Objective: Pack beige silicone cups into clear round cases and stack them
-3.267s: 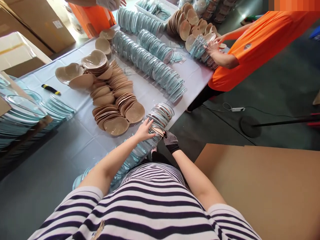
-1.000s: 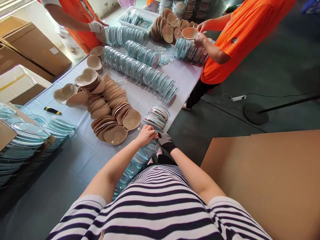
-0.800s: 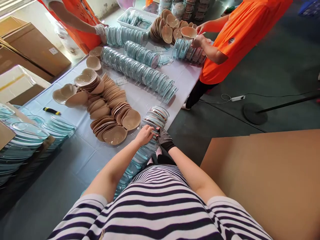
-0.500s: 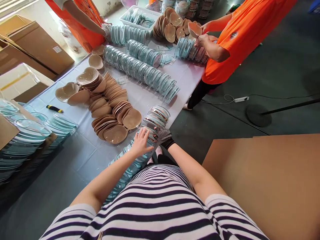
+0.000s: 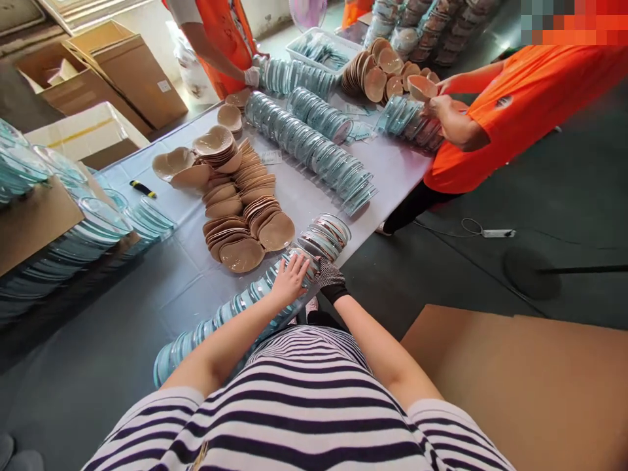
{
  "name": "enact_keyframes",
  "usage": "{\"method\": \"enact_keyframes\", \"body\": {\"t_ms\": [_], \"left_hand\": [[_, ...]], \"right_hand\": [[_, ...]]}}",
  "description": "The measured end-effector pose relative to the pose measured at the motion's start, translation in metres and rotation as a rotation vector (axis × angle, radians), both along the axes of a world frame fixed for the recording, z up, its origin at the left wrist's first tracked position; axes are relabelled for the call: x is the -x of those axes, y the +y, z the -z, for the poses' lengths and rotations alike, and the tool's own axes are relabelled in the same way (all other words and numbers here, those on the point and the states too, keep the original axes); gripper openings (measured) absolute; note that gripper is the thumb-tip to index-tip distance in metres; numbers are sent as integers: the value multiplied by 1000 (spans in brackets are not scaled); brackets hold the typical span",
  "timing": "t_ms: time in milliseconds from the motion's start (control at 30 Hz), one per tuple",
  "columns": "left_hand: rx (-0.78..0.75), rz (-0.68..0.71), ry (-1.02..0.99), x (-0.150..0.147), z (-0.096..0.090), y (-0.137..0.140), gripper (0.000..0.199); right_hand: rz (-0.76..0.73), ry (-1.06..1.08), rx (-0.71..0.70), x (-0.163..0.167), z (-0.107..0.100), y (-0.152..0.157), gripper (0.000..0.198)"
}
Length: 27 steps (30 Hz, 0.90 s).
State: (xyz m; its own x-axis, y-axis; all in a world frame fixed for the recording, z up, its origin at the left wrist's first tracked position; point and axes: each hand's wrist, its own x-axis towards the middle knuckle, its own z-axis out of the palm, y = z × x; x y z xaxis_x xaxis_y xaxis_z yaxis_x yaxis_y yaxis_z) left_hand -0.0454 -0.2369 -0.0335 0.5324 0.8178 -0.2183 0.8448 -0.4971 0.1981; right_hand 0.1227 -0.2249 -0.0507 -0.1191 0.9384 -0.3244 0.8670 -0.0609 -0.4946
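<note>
A long row of clear, blue-tinted round plastic containers (image 5: 210, 327) lies on its side along the near table edge. My bare left hand (image 5: 292, 278) rests on top of it, fingers stretched over the rims. My right hand (image 5: 330, 275), in a dark dotted glove, is curled against the side of a clear plastic container by the left fingertips; its fingers are partly hidden. Just beyond both hands, the far containers (image 5: 326, 237) in the row show brown edges inside. Nested tan molded cups (image 5: 242, 254) are bunched on the table left of my hands.
More container rows (image 5: 309, 150) cross the white-covered table (image 5: 189, 229). A black-and-yellow tool (image 5: 142, 189) lies at the left. Two people in orange handle containers and cups across the table. Cardboard boxes (image 5: 137, 78) stand at the left; a large cardboard sheet (image 5: 515, 379) is at the right.
The view has swung, so the table appears farther right and more of the near row shows. My hands stay at the same part of the row, the left fingers slightly closer together.
</note>
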Motion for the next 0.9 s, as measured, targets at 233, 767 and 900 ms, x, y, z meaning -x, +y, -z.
{"method": "enact_keyframes", "body": {"t_ms": [233,767,900], "left_hand": [[56,-13,-252,-2,-14,18,90],[44,-716,82,100,-3,-126,83],[47,-706,-5,86,-8,-102,83]], "right_hand": [[-40,14,-298,-20,-16,-2,46],[-975,66,-219,60,-11,-7,68],[-895,73,-247,45,-22,5,52]]}}
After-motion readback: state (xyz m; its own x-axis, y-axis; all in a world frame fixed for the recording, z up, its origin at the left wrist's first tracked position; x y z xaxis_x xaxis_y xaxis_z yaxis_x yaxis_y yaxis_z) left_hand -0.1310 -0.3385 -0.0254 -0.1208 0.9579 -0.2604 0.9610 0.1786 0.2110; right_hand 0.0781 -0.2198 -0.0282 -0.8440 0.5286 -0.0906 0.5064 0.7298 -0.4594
